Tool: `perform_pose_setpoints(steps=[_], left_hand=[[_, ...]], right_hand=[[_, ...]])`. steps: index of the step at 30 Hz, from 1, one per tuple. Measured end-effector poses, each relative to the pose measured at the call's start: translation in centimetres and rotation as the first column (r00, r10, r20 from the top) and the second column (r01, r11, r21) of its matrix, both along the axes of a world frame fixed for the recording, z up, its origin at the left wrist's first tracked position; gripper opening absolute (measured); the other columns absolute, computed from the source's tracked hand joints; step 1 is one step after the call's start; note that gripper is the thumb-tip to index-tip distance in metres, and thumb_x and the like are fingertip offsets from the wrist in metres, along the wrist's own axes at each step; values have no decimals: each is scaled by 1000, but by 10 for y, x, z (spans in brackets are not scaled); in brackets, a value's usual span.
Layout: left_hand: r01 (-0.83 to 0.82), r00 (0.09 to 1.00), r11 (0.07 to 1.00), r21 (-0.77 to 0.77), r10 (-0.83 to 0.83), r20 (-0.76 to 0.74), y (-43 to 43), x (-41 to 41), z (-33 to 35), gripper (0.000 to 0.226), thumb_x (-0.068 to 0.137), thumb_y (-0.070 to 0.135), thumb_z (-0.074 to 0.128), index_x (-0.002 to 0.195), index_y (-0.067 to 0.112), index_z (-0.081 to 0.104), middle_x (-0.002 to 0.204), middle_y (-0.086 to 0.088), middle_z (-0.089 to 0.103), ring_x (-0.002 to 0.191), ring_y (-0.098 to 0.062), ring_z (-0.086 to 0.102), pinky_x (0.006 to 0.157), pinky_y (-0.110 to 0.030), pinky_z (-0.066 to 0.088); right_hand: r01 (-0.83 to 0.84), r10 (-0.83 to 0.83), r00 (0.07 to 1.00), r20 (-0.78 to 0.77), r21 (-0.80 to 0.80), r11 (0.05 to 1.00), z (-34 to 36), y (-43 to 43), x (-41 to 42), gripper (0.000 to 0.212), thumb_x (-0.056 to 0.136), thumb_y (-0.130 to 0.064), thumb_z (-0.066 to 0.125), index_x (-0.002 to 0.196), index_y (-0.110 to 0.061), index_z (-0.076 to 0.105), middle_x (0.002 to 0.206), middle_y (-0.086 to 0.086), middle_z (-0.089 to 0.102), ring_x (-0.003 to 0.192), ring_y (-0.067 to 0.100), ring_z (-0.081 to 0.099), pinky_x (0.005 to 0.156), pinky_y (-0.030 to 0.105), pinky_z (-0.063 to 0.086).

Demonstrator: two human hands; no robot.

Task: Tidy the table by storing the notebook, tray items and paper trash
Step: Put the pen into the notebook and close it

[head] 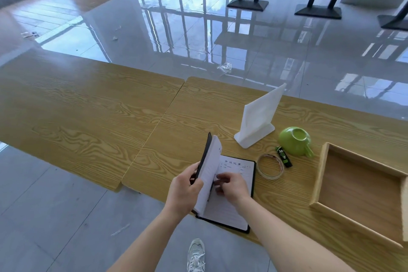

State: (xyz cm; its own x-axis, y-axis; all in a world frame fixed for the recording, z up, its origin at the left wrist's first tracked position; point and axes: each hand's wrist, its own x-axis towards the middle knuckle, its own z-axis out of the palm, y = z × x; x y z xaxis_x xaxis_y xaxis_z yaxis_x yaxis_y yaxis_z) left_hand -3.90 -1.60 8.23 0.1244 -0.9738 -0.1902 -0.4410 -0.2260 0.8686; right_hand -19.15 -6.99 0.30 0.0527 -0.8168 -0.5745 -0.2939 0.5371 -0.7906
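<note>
A person stands at the near edge of the desk (pixel 110 104) with a black notebook (pixel 229 207) lying open in front of them, its lower corner jutting slightly past the edge. The left hand (pixel 185 190) is clamped on the raised front cover and a sheaf of pages, thumb on one side, fingers on the other, holding them nearly upright. The right hand (pixel 231 185) rests on the open right-hand page near the spine, fingers curled together and pressing on the paper, gripping nothing I can make out. Just beside the notebook's far right corner lies a roll of tape (pixel 271 166), flat on the wood, and touching it a small black and green lighter (pixel 284 156). Behind them an upside-down green cup (pixel 294 140) sits close to a white stand (pixel 258 117). A wooden tray (pixel 357 192) sits toward the desk's right end.
</note>
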Motion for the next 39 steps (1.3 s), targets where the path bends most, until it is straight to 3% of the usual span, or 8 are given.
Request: perform_pose_setpoints(steps=[4, 8, 13, 28, 31, 34, 36, 39], left_hand=[[3, 1000, 1000, -12, -3, 13, 2, -12, -2, 41, 87, 9, 58, 123, 26, 66, 96, 13, 73, 87, 0, 66, 75, -15, 50], [-2, 996, 1000, -23, 4, 93, 3, -28, -5, 40, 85, 14, 63, 123, 26, 66, 97, 21, 71, 91, 9, 64, 77, -8, 48], [40, 965, 999, -34, -29, 260, 7, -57, -13, 45, 82, 26, 67, 126, 23, 65, 104, 15, 69, 95, -1, 64, 86, -25, 53], [239, 690, 969, 64, -216, 690, 14, -110, -44, 39, 88, 49, 46, 122, 29, 51, 110, 9, 53, 101, -15, 53, 71, -30, 49], [276, 618, 954, 114, -267, 739, 17, -117, -54, 51, 90, 59, 34, 130, 30, 49, 125, 4, 51, 117, -21, 46, 87, -35, 44], [281, 608, 935, 216, -348, 714, 24, -115, -64, 55, 93, 58, 26, 144, 39, 36, 154, -3, 32, 145, -28, 18, 113, -51, 23], [290, 619, 922, 257, -386, 684, 27, -107, -72, 53, 95, 57, 29, 146, 46, 26, 160, -4, 19, 149, -30, 2, 115, -61, 9], [289, 652, 918, 273, -398, 646, 28, -94, -77, 50, 95, 57, 35, 144, 54, 23, 161, -2, 12, 148, -30, -5, 113, -66, 9]], right_hand=[[35, -36, 998, 51, 21, 999, 3, 3, -12, 32, 92, 11, 43, 109, -6, 65, 95, 17, 71, 74, 25, 68, 77, 45, 60], [93, -95, 993, 70, 26, 995, 2, 7, -39, 24, 91, 5, 49, 106, -5, 65, 93, 18, 71, 69, 22, 67, 71, 40, 60], [217, -217, 976, -3, 18, 976, -6, 15, -82, 16, 89, -2, 59, 99, -12, 67, 86, 12, 73, 66, 20, 68, 63, 34, 61], [214, -214, 977, -6, 32, 976, 0, 10, -109, 25, 100, -20, 49, 87, -11, 69, 89, 13, 72, 71, 22, 66, 75, 43, 58], [224, -227, 973, 34, 67, 972, -2, 6, -111, 34, 100, -31, 50, 92, -7, 74, 100, 10, 75, 94, 25, 66, 90, 43, 51], [183, -188, 980, 58, 85, 979, -3, 3, -113, 35, 97, -38, 55, 90, -12, 77, 98, 1, 76, 102, 21, 65, 96, 42, 49], [152, -152, 988, 11, 58, 987, -4, 1, -112, 33, 93, -39, 61, 93, -9, 76, 101, 6, 76, 104, 26, 65, 95, 44, 50], [98, -95, 992, -84, 28, 995, -2, -1, -106, 41, 86, -41, 70, 115, -12, 68, 121, 2, 68, 111, 20, 62, 96, 38, 51]])
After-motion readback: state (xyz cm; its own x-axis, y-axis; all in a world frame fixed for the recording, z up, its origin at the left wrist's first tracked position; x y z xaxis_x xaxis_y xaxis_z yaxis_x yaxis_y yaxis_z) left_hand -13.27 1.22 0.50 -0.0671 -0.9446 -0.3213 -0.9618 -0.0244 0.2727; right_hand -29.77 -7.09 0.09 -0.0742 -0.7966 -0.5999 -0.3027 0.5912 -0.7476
